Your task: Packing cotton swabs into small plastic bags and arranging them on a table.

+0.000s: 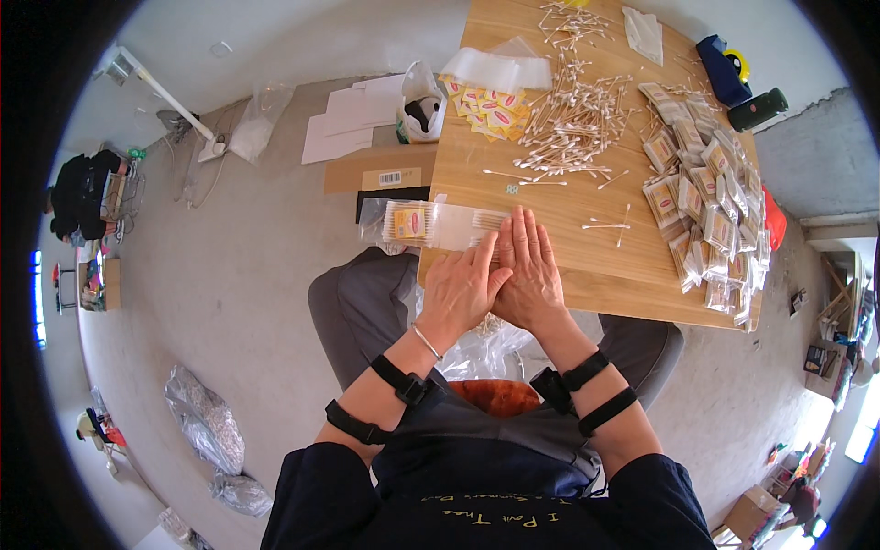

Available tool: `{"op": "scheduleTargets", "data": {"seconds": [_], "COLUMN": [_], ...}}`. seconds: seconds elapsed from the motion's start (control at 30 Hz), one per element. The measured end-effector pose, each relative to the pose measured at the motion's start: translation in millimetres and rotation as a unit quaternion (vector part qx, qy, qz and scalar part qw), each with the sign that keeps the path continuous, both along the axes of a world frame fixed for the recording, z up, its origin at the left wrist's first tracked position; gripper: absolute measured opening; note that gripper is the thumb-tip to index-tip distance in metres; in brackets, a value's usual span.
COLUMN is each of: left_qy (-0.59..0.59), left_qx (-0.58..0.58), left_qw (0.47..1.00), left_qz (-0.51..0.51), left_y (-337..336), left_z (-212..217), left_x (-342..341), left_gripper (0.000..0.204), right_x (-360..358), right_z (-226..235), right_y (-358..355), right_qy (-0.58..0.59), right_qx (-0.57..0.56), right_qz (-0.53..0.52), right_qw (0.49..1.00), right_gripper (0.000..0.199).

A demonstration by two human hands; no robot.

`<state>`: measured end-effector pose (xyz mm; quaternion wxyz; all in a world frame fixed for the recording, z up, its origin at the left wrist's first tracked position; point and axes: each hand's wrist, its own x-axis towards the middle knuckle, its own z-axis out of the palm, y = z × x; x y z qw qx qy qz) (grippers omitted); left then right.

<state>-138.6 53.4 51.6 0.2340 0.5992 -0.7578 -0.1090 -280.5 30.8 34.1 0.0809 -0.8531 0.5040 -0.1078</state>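
We see both hands pressed flat side by side at the near edge of the wooden table (587,266), the left hand (458,289) and the right hand (525,270) touching along their inner edges, fingers stretched over the end of a clear plastic packet of cotton swabs (440,224) that sticks out past the table's left edge. Beyond the hands lies a loose heap of cotton swabs (573,119), with a pile of yellow and red paper labels (490,110) to its left and a long stack of filled packets (710,192) along the right side. On the floor to the left we see white sheets of paper (353,115) and a flat piece of cardboard (380,170).
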Motion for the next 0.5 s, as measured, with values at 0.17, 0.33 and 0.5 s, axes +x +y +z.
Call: {"op": "scheduleTargets", "data": {"seconds": [0.17,0.33,0.5], "left_qy": [-0.011,-0.019,0.003], "left_qx": [0.074,0.063,0.050], "left_qw": [0.997,0.998,0.999], "left_qz": [-0.002,-0.005,0.002], "left_y": [-6.0,-5.5,-6.8], "left_z": [9.2,6.9,2.7], "left_x": [-0.8,0.3,0.5], "left_gripper": [0.054,0.053,0.049], "right_x": [-0.8,0.1,-0.1], "right_z": [-1.8,-0.6,-0.1], "right_y": [-0.2,-0.4,-0.9], "right_qy": [0.012,0.012,0.032], "right_qx": [-0.008,-0.008,-0.016], "right_qz": [-0.001,-0.001,0.000], "right_qw": [1.000,1.000,0.999], "right_gripper": [0.083,0.084,0.088]}}
